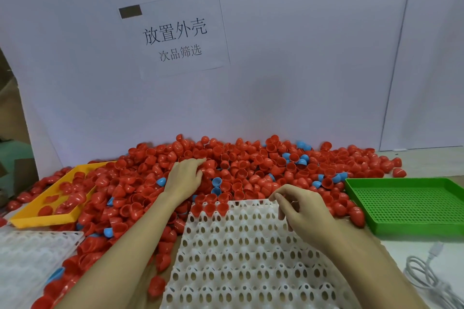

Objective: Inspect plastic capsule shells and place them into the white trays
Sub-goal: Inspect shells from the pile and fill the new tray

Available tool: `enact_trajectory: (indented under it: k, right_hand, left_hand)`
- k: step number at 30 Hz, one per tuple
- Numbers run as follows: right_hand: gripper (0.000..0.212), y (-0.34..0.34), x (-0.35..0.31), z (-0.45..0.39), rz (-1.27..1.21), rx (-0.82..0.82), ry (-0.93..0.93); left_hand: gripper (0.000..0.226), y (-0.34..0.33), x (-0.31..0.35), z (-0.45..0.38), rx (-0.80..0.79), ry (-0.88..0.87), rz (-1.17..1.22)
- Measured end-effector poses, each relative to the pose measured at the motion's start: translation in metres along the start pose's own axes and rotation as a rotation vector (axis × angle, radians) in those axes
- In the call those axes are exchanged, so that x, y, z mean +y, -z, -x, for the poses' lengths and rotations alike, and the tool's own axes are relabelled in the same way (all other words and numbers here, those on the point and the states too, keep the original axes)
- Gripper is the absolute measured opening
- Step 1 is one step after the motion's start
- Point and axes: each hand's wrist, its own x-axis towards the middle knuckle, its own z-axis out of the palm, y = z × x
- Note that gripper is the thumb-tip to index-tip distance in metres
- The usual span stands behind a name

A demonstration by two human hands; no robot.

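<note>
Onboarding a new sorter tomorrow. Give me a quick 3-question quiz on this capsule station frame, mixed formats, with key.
1. True or false: the green tray already holds a heap of red shells.
2. Multiple choice: where is the left hand? A) on the yellow tray B) in the pile of shells C) on the cable
3. Fill in: the few shells already seated in the white tray sit along its ___ edge, and they are ___ in colour.

Key
1. False: no shells lie in it.
2. B; the right hand is over the white tray's far edge.
3. Far; red.
</note>
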Motion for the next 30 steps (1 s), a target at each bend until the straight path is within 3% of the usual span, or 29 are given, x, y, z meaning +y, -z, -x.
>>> enact_trajectory:
  k: [7, 11, 13, 20, 30]
  right_hand:
    - [0.021, 0.003, -0.009, 0.002, -0.055, 0.005, -0.034]
    - [0.015, 0.009, -0.027, 0.004, -0.416, -0.136, -0.125]
    - [0.024, 0.011, -0.036, 0.009, -0.552, -0.258, -0.14]
    - [0.022, 0.005, -0.047, 0.015, -0.402, -0.291, -0.107]
    - [0.016, 0.004, -0.046, 0.015, -0.439, -0.253, -0.103]
  left_hand:
    - [0.031, 0.028, 0.038, 0.037, 0.169, 0.085, 0.416]
    - [0.026, 0.033, 0.085, 0.091, 0.13, 0.028, 0.68]
    - [0.023, 0.031, 0.105, 0.113, 0.108, -0.001, 0.752]
    - [0.02, 0.027, 0.121, 0.14, 0.095, -0.032, 0.85]
    - [0.03, 0.023, 0.117, 0.142, 0.109, -0.051, 0.829]
